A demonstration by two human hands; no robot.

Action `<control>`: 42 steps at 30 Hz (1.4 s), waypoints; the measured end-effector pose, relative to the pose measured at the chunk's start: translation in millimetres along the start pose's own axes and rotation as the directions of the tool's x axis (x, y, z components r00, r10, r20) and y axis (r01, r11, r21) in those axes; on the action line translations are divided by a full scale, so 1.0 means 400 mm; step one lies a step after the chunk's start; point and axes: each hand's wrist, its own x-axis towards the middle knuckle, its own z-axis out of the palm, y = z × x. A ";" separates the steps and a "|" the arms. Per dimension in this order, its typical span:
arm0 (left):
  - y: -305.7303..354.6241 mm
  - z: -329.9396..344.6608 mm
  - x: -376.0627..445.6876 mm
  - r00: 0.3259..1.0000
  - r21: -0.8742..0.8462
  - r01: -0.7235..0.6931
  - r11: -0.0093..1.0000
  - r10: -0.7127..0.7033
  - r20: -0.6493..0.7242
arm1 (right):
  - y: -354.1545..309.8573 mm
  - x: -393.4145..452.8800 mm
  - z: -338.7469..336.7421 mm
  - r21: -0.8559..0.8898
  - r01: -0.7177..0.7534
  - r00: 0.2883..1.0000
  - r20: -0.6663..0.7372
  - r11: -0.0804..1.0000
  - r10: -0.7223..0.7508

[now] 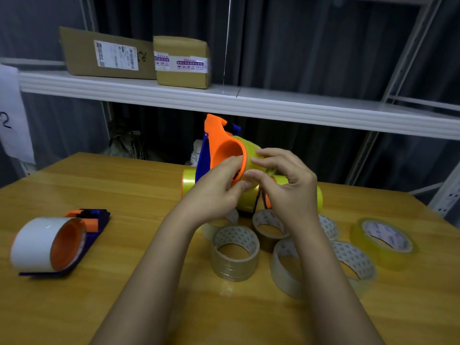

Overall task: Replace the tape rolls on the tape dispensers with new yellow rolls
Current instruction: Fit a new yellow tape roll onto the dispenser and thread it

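Orange-hubbed dispenser (219, 148) raised above table's (99, 185) far edge, gripped at hub rim by left hand (214, 190), right hand (286, 185) fingers curled on yellow roll (251, 150), seemingly seating it.

a packing storeroom: labelled cardboard boxes (134, 56) on metal shelving (249, 100).

Orange-and-blue tape dispenser (219, 145) upright, yellow roll (251, 150) on its hub.

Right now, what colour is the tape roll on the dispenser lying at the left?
White, on an orange hub, seen in the head view: white tape roll.
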 end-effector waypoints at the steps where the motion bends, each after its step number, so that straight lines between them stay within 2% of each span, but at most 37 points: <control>1: 0.000 0.000 0.001 1.000 -0.002 0.003 1.000 -0.003 0.003 | 0.001 0.000 -0.001 0.002 0.000 1.000 -0.006 1.000 0.000; 11: 0.010 -0.007 -0.002 1.000 0.047 0.019 0.999 -0.019 0.000 | -0.006 -0.001 0.007 -0.152 0.067 0.997 -0.029 0.986 -0.072; 14: 0.006 -0.007 -0.005 0.999 0.064 0.040 0.997 -0.041 0.015 | -0.001 -0.002 0.002 -0.121 0.013 0.999 -0.035 0.993 -0.017; 19: 0.008 -0.009 -0.005 0.998 0.110 0.059 0.992 -0.059 -0.006 | -0.001 -0.003 0.005 -0.107 0.044 0.999 0.014 0.993 -0.043; 26: 0.009 -0.012 -0.007 0.999 0.126 0.051 0.991 -0.051 -0.007 | -0.019 -0.010 0.023 -0.313 0.175 0.983 0.001 0.933 -0.184; 34: 0.020 -0.011 -0.008 0.999 0.163 0.046 0.986 -0.046 -0.005 | -0.024 -0.007 0.030 -0.368 0.153 0.986 -0.006 0.917 -0.166; 38: 0.019 -0.010 -0.006 0.998 0.125 0.063 0.990 -0.066 0.013 | -0.025 -0.007 0.026 -0.190 -0.007 1.000 -0.007 0.982 0.006; 42: 0.016 -0.011 -0.005 0.998 0.116 0.065 0.991 -0.066 0.006 | -0.028 -0.002 0.018 -0.014 -0.151 0.988 -0.006 0.988 0.151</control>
